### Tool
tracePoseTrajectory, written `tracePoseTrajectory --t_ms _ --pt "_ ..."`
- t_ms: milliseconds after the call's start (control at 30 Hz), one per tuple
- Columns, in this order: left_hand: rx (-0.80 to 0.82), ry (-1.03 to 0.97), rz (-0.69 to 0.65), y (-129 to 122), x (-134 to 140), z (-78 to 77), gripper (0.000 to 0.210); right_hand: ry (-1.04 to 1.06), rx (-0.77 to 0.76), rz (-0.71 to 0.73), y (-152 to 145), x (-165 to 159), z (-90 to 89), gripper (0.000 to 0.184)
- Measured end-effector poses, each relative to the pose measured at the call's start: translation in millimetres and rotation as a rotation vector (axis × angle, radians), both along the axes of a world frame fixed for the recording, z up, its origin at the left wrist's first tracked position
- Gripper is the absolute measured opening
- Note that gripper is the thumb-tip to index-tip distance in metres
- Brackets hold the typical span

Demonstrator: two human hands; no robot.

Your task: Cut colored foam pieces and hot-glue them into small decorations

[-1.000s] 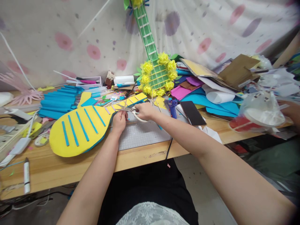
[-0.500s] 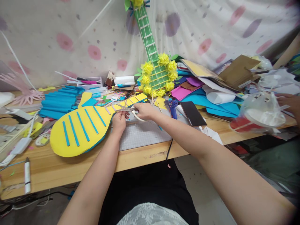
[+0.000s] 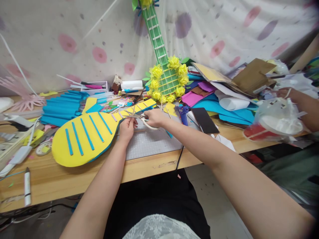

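Observation:
My right hand (image 3: 152, 118) grips a pair of scissors (image 3: 147, 124) with white handles, its blades spread and pointing left. Just left of it, my left hand (image 3: 127, 127) has its fingers closed by the blades; whatever they pinch is too small to make out. Under and beside both hands lies a yellow paper guitar (image 3: 82, 139) with blue edges. Blue strips cross its round body and pale strips cross its neck. A grey cutting mat (image 3: 152, 144) is beneath my hands.
Behind stands a green paper guitar (image 3: 161, 56) with yellow flowers. To the right are a blue glue gun (image 3: 183, 114), a phone (image 3: 204, 120) and a bagged cup (image 3: 272, 119). Blue paper (image 3: 59, 108) and a marker (image 3: 27, 187) lie left. Another person's hand (image 3: 290, 94) is at far right.
My hands and the scissors keep nearly the same place, with the blades still spread. At the far right, the other person's hand has moved up and leftward, behind the bagged cup.

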State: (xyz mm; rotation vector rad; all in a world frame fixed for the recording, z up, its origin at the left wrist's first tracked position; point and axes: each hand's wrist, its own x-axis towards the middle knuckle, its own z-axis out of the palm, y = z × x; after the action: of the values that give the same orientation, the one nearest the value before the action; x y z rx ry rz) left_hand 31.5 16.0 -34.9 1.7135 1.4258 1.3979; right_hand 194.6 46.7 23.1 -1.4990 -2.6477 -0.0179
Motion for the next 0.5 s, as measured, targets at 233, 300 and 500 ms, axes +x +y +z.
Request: tracePoseTrajectory --t_ms 233,300,500 --pt "-0.021 -0.184 0.055 7.1 1.7 -6.7 0.026 -0.007 -0.019 -0.017 0.0 -8.4 0.3 0.033" --pt "-0.029 -0.184 0.062 8.2 0.4 -7.0 0.027 0.010 -0.023 -0.002 -0.5 -9.4 0.8 0.033" --pt "-0.071 -0.363 -0.091 4.1 0.8 -1.1 0.028 0.076 -0.035 0.087 1.0 -3.0 3.6 0.030"
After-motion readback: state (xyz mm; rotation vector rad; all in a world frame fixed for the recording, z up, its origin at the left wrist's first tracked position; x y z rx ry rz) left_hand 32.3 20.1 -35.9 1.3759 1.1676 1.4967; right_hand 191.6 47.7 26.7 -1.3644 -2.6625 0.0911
